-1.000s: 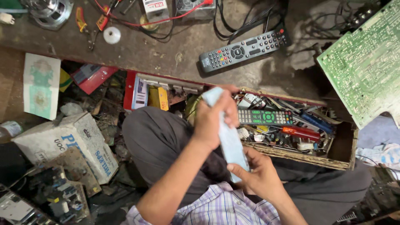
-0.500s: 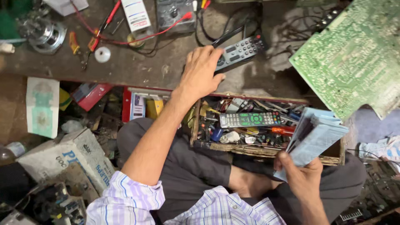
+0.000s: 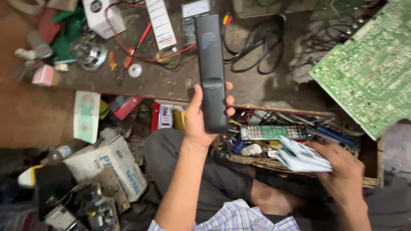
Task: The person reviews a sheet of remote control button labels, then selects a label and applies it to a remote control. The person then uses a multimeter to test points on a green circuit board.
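Left hand point(image 3: 201, 122) now grips black remote point(image 3: 211, 72) back-side up at frame centre; earlier it reached toward the bench. Right hand point(image 3: 342, 169), lower right, fingers closed on pale cloth point(image 3: 302, 157), now over wooden tray point(image 3: 376, 171).

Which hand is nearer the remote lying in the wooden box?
Right. The right hand, holding a pale cloth, sits just beside the boxed remote; the left hand holds a black remote up farther away.

This is an electronics repair workshop. Around the cluttered workbench point(image 3: 265, 92) lie a green circuit board point(image 3: 364, 72), a multimeter point(image 3: 195, 13) with red probe leads, and screwdrivers. Just below its edge sits a wooden box point(image 3: 372, 179) of spare remotes and parts.
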